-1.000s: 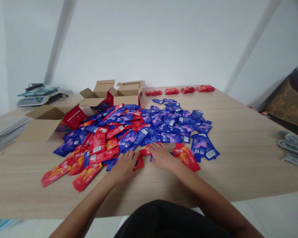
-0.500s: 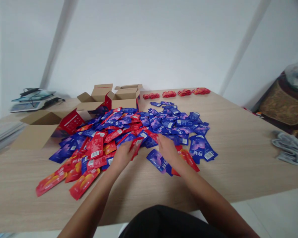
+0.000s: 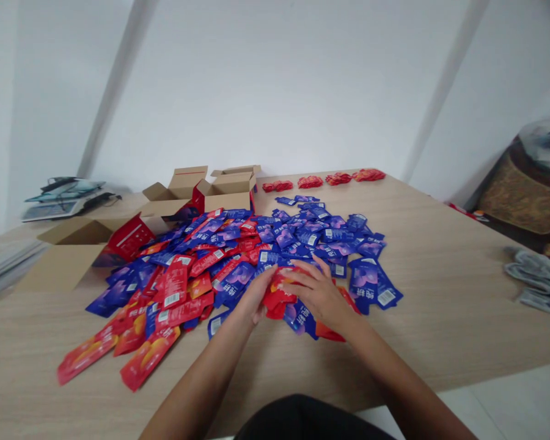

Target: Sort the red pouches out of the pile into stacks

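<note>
My left hand [image 3: 255,297] is closed on the left edge of some red packets [image 3: 277,296] printed with orange fruit. From the other side, my right hand [image 3: 319,294] lies across their top with its fingers bent over them, so both hands grip the same packets. How many they hold cannot be told. Just below my right hand, a blue-purple packet [image 3: 301,319] and another red-orange packet [image 3: 329,332] rest on the table. A mixed heap of red and blue packets [image 3: 229,235] spreads out beyond my hands.
Open cardboard boxes [image 3: 66,256] stand at the left and behind the heap. Several red packet bundles [image 3: 310,182] line the table's far edge. Grey cloth [image 3: 538,278] lies at the right, and a patterned chair [image 3: 516,192] stands beyond. Papers and devices [image 3: 66,198] are stacked far left.
My hands have come together; before, they were apart, each with a red packet. The red packets now sit between both hands. The view has tilted slightly.
</note>
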Available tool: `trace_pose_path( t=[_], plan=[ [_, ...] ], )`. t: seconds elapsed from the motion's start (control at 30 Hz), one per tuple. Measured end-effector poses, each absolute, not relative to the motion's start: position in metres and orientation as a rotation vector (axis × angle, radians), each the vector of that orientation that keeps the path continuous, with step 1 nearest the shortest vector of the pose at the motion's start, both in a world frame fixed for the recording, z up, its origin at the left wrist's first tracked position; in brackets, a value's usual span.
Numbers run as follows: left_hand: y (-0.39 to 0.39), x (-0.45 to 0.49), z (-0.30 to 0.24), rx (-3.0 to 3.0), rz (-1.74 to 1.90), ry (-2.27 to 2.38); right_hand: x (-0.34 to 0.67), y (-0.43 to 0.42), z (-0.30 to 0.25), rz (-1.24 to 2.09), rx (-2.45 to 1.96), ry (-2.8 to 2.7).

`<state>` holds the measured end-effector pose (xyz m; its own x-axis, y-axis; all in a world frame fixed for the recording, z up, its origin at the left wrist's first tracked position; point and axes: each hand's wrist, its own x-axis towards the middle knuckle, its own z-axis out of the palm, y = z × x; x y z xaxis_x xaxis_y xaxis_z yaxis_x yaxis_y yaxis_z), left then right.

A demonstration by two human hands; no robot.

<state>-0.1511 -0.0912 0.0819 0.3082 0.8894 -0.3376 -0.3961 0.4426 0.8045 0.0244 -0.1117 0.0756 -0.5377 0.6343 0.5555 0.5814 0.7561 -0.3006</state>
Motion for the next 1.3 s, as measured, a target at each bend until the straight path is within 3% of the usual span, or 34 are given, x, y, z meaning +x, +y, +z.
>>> trace_pose_path(
  t=[0.23,0.47,0.67,0.9,1.0,1.2,1.3],
  plan=[
    [-0.091,-0.151,0.079,0.632,0.884,0.935,0.029,-0.116,0.072,0.313,-0.795,-2.334],
    [-0.097,-0.155,0.082,0.883,0.467,0.785,0.024,-0.116,0.077,0.419,-1.079,-1.970],
    [-0.098,-0.144,0.077,1.276,0.885,1.141,0.015,-0.111,0.068,0.680,-1.312,-1.625],
    [-0.108,-0.129,0.064,0.726,1.182,1.005,0.011,-0.115,0.050,1.505,-0.917,-1.122],
    [-0.107,-0.137,0.062,0.638,1.296,0.994,0.024,-0.113,0.054,1.433,-0.984,-1.122],
    [-0.114,-0.119,0.053,0.587,1.363,0.919,0.001,-0.116,0.056,0.797,-1.229,-1.511],
    [-0.121,-0.105,0.051,0.545,1.362,0.858,-0.025,-0.124,0.050,0.797,-1.217,-1.578]
  ],
)
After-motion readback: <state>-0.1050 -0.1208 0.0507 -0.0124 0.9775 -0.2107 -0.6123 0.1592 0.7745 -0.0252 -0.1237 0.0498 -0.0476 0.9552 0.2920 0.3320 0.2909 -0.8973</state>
